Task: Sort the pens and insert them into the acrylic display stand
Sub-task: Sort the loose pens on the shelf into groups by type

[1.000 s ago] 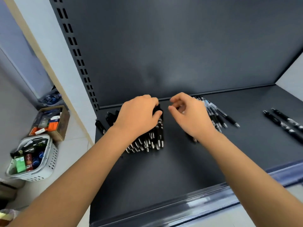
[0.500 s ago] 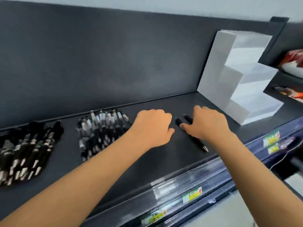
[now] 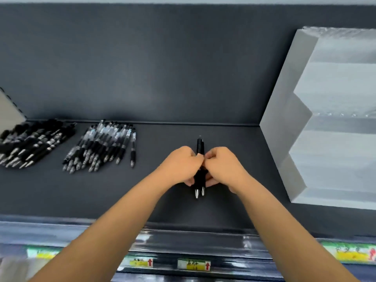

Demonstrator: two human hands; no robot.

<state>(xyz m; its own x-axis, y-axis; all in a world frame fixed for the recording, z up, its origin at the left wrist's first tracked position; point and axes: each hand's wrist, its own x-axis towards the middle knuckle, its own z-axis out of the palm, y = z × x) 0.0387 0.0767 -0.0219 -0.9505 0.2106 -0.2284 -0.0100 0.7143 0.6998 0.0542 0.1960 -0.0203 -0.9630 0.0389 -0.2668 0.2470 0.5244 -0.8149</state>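
Now my left hand (image 3: 181,166) and right hand (image 3: 222,166) pinch two black pens (image 3: 200,147) together; I should square their tips before lifting toward the acrylic stand (image 3: 284,110) at right.

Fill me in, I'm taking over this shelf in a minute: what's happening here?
A person is at a dark shelf, gripping two black pens side by side between the left hand and right hand, silver tips pointing back toward them. Two sorted piles lie to the left: all-black pens at the far left, clear-barrelled pens beside them. The stepped acrylic stand sits at the right, and no pens show in it yet.
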